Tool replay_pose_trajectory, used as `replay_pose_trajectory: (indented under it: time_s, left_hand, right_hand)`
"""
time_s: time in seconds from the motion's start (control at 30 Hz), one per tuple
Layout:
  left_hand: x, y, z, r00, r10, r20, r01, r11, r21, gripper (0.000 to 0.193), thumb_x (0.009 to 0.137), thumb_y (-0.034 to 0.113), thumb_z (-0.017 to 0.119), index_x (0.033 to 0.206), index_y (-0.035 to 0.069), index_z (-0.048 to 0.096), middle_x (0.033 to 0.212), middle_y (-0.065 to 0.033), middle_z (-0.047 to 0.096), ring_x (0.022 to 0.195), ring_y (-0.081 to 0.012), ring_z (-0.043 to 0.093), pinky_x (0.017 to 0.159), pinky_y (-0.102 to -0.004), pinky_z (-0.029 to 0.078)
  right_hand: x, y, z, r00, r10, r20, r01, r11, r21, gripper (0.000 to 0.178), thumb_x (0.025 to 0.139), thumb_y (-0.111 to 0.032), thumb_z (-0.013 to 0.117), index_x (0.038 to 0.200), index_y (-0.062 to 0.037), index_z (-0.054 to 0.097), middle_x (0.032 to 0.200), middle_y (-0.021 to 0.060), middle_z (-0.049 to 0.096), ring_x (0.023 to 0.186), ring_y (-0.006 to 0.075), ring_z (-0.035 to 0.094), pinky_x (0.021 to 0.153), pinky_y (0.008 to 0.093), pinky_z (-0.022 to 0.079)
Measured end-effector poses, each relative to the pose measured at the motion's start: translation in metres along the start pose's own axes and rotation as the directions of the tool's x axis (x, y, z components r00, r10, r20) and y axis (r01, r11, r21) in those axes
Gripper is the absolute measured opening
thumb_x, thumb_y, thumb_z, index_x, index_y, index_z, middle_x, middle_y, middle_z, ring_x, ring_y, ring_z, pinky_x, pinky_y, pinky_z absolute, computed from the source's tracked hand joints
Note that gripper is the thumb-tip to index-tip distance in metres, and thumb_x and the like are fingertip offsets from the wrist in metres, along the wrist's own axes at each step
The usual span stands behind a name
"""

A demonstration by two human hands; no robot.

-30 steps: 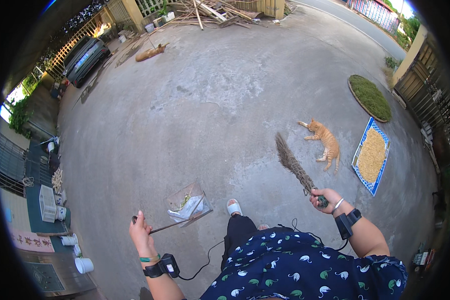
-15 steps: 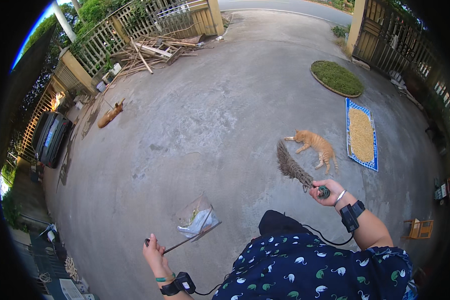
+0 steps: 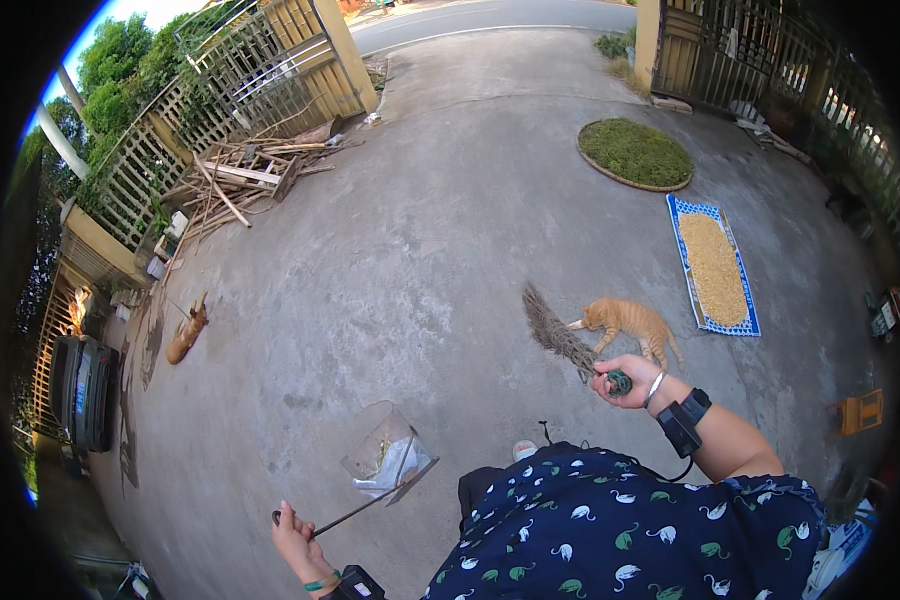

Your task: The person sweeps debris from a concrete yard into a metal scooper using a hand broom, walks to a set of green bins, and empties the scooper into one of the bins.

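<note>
Partly, the view was blocked: the person's patterned blue top (image 3: 630,530) filled the lower middle and hid the legs, with only a bit of a shoe (image 3: 523,450) peeping out on the concrete. The left hand (image 3: 298,540) was cut close to the lower edge, its fingers closed on the thin dark handle of a long-handled dustpan (image 3: 390,462); the pan hung just above the ground and held some pale scraps and bits of debris, too small to make out. The right hand (image 3: 625,380) was clamped on the green-wrapped grip of a short brush broom (image 3: 555,332), whose bristles pointed up and left, just beside an orange cat (image 3: 630,322) lying on the concrete yard (image 3: 420,250). Beyond the cat a blue mat (image 3: 712,265) carried a spread of yellow grain, and a round tray (image 3: 635,153) held something green. The middle of the yard lay open; a pile of wood (image 3: 240,180) sat by the fence on the left.
</note>
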State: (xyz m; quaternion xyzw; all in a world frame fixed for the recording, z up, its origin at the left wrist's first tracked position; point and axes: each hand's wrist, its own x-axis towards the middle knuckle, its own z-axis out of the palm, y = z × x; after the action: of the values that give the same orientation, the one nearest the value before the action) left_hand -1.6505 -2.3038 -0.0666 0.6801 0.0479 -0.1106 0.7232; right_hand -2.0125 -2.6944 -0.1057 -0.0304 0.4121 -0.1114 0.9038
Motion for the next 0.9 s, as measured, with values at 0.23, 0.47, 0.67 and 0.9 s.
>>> replay_pose_trajectory:
  time_s: [0.23, 0.47, 0.67, 0.9]
  left_hand:
    - [0.11, 0.034, 0.108, 0.997, -0.029, 0.072, 0.024, 0.998, 0.061, 0.023, 0.079, 0.024, 0.056, 0.065, 0.015, 0.04, 0.053, 0.0085, 0.028, 0.044, -0.0026, 0.025, 0.044, -0.019, 0.024]
    - [0.238, 0.056, 0.249, 0.958, -0.032, 0.286, -0.003, 0.993, 0.12, 0.024, 0.08, 0.022, 0.055, 0.064, 0.013, 0.039, 0.048, 0.0082, 0.024, 0.04, -0.0029, 0.022, 0.039, -0.0193, 0.024]
    - [0.292, 0.116, 0.377, 0.915, -0.101, 0.392, 0.002, 0.969, 0.246, 0.015, 0.081, 0.019, 0.053, 0.083, 0.008, 0.043, 0.059, 0.0022, 0.033, 0.052, -0.0104, 0.033, 0.052, -0.0263, 0.035]
    - [0.38, 0.129, 0.519, 0.895, -0.055, 0.443, -0.079, 0.958, 0.277, 0.02, 0.08, 0.026, 0.054, 0.085, 0.007, 0.046, 0.069, 0.0004, 0.036, 0.06, -0.0125, 0.034, 0.054, -0.0267, 0.033]
  right_hand:
    - [0.069, -0.076, 0.083, 0.996, 0.004, 0.09, -0.009, 0.999, 0.046, 0.014, 0.078, -0.004, 0.05, 0.085, -0.0005, 0.038, 0.071, 0.0059, 0.043, 0.061, 0.0121, 0.046, 0.047, 0.0187, 0.041]
    - [0.146, -0.158, 0.146, 0.992, -0.083, 0.092, 0.064, 0.98, 0.187, 0.014, 0.078, -0.004, 0.05, 0.083, -0.0002, 0.037, 0.071, 0.0065, 0.044, 0.059, 0.0122, 0.047, 0.047, 0.0183, 0.041]
    - [0.195, -0.221, 0.201, 0.983, -0.185, -0.015, 0.183, 0.958, 0.221, 0.013, 0.077, -0.004, 0.051, 0.08, -0.0009, 0.038, 0.067, 0.0064, 0.044, 0.057, 0.0126, 0.048, 0.045, 0.0195, 0.042]
    - [0.233, -0.306, 0.226, 0.968, -0.244, -0.061, 0.252, 0.938, 0.239, 0.012, 0.077, -0.003, 0.052, 0.077, -0.0002, 0.041, 0.064, 0.006, 0.045, 0.053, 0.0111, 0.048, 0.043, 0.0192, 0.042]
